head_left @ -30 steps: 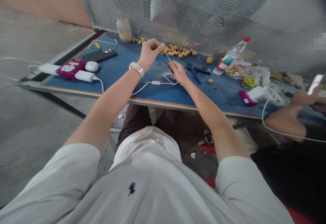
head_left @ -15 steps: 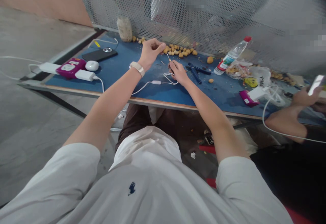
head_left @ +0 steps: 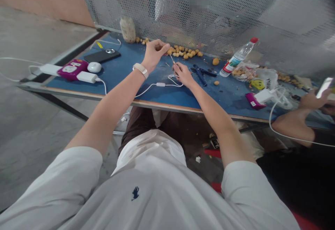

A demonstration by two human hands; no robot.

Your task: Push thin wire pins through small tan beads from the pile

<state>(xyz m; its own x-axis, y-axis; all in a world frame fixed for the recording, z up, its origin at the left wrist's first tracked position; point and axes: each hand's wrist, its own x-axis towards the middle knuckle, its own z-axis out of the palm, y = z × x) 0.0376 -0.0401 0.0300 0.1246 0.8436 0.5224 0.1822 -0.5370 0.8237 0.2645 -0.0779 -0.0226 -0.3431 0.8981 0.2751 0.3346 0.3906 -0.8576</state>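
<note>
Your right hand (head_left: 183, 74) has edged up, pinching a thin stick (head_left: 172, 59). Your left hand (head_left: 154, 51) stays pinched shut beside the tan balls (head_left: 185, 52); little has advanced.

We are counting one plastic bottle (head_left: 238, 56), one jar (head_left: 128, 29), one dark phone (head_left: 102, 56), one white case (head_left: 94, 67), two magenta packs (head_left: 73, 69) (head_left: 253, 101), one blue cutter (head_left: 200, 73), one thin stick (head_left: 172, 59), two loose tan lumps (head_left: 215, 61) (head_left: 216, 82), we are leaving the heaped tan pieces (head_left: 185, 52) uncounted

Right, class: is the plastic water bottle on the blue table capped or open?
Capped: the plastic bottle has its red cap in place on the neck.
</note>
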